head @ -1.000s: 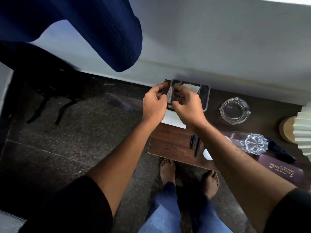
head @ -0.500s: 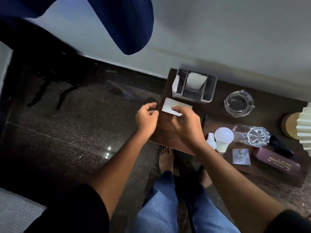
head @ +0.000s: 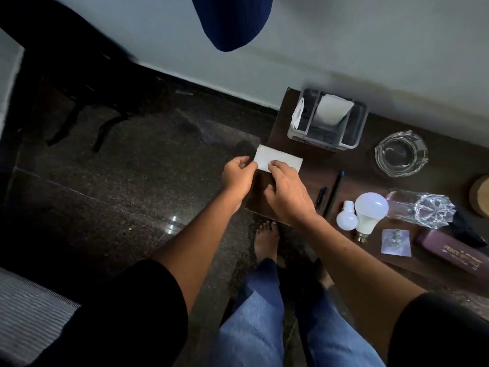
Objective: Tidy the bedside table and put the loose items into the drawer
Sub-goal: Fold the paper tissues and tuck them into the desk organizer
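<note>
A white paper (head: 280,160) lies at the left edge of the dark wooden bedside table (head: 370,165). My left hand (head: 238,176) pinches its left corner and my right hand (head: 287,192) pinches its near edge. Behind it stands a clear organizer box (head: 328,120) with white tissue inside. Two pens (head: 330,193), a small bulb (head: 347,217) and a large bulb (head: 370,211) lie to the right of my right hand. No drawer is visible.
A glass ashtray (head: 401,154), a clear plastic bottle (head: 420,209) lying on its side, a small foil packet (head: 396,242), a maroon case (head: 455,252) and a round wooden lamp base (head: 480,196) crowd the table's right. Dark stone floor lies left; my bare feet stand below.
Both hands left the organizer box and came down to the white paper at the table's left edge, now pinching it. The view shifted, showing more of the table.
</note>
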